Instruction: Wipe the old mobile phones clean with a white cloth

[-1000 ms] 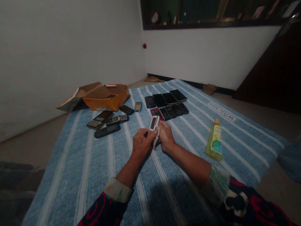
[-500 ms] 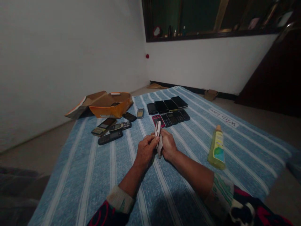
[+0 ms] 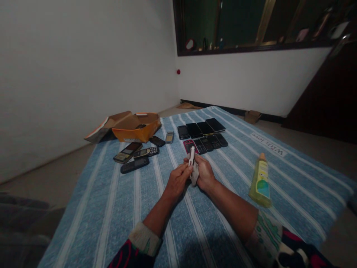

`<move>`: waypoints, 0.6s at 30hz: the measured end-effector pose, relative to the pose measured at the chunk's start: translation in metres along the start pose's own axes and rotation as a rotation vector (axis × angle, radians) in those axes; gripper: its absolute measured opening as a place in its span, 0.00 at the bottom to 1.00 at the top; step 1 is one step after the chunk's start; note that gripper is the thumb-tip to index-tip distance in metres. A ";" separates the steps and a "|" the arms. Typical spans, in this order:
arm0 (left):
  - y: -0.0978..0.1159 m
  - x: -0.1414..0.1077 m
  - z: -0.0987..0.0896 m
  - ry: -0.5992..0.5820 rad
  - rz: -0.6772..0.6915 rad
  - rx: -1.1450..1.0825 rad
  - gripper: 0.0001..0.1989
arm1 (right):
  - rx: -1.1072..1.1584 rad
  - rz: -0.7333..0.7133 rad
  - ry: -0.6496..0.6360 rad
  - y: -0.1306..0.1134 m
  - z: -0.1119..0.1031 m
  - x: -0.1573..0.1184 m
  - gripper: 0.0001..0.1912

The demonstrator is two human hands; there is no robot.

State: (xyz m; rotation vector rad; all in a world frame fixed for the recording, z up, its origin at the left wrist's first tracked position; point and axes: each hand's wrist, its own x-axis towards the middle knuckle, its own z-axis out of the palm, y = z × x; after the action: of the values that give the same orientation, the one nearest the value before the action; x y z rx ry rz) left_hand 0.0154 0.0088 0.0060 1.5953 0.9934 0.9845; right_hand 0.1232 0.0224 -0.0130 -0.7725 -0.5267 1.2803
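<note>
My left hand is closed on a white mobile phone, which stands nearly edge-on above the striped cloth. A pale grey rag is gripped in my right hand and presses against the phone's right side. The fingers of my right hand are partly hidden behind the phone and rag. Just beyond my hands lies a pink-edged phone, at the left end of a row of small dark keypad phones. Behind that row are several larger black phones.
To the left, loose old phones lie near an open orange cardboard box. A bottle of yellow-green liquid stands or lies on the right; I cannot tell which. The blue striped tablecloth covers the table, beside a wall.
The whole view has shifted slightly, so everything sits a little lower and further right. The phone between my hands has turned a bit more upright and edge-on. Both hands keep their hold.
</note>
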 end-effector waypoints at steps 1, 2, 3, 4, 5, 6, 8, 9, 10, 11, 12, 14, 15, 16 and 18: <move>0.001 0.000 0.000 -0.005 0.018 0.036 0.17 | 0.000 -0.009 -0.002 -0.001 0.000 0.000 0.09; 0.002 0.000 0.000 -0.009 0.036 0.070 0.16 | -0.001 -0.018 -0.001 -0.002 0.000 0.000 0.09; 0.003 0.000 0.000 -0.012 0.056 0.099 0.16 | -0.002 -0.027 0.001 -0.004 0.001 0.000 0.09; 0.003 0.000 0.000 -0.014 0.078 0.127 0.15 | -0.005 -0.034 0.003 -0.005 0.001 -0.001 0.08; 0.003 0.000 0.000 -0.015 0.100 0.157 0.14 | -0.007 -0.042 0.006 -0.007 0.001 -0.001 0.08; 0.002 0.001 0.000 -0.014 0.122 0.189 0.14 | -0.012 -0.049 0.007 -0.008 0.002 -0.002 0.08; 0.001 0.001 -0.001 -0.005 0.164 0.259 0.13 | -0.034 -0.063 0.005 -0.011 0.002 -0.003 0.09; 0.000 0.002 -0.002 0.001 0.184 0.294 0.13 | -0.049 -0.071 0.001 -0.011 0.002 -0.003 0.09; -0.001 0.002 -0.002 0.003 0.202 0.330 0.13 | -0.066 -0.081 -0.003 -0.012 0.001 -0.004 0.10; -0.002 0.002 -0.003 0.004 0.217 0.366 0.13 | -0.085 -0.091 -0.008 -0.011 0.001 -0.004 0.10; -0.003 0.002 -0.004 0.004 0.228 0.398 0.13 | -0.107 -0.102 -0.013 -0.011 0.000 -0.003 0.11; -0.005 0.002 -0.005 -0.004 0.235 0.446 0.13 | -0.148 -0.120 -0.016 -0.009 -0.002 -0.002 0.13; -0.006 0.002 -0.006 -0.010 0.235 0.460 0.13 | -0.175 -0.132 -0.013 -0.008 -0.004 0.000 0.14; -0.007 0.002 -0.006 -0.017 0.234 0.469 0.13 | -0.209 -0.148 -0.010 -0.008 -0.006 0.001 0.15; -0.009 0.001 -0.007 -0.028 0.242 0.478 0.14 | -0.276 -0.187 -0.002 -0.006 -0.009 0.003 0.15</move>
State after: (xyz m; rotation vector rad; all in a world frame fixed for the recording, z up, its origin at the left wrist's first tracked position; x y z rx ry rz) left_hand 0.0078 0.0139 -0.0008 2.1590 1.0880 0.9231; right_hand 0.1342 0.0224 -0.0140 -0.9271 -0.7698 1.0473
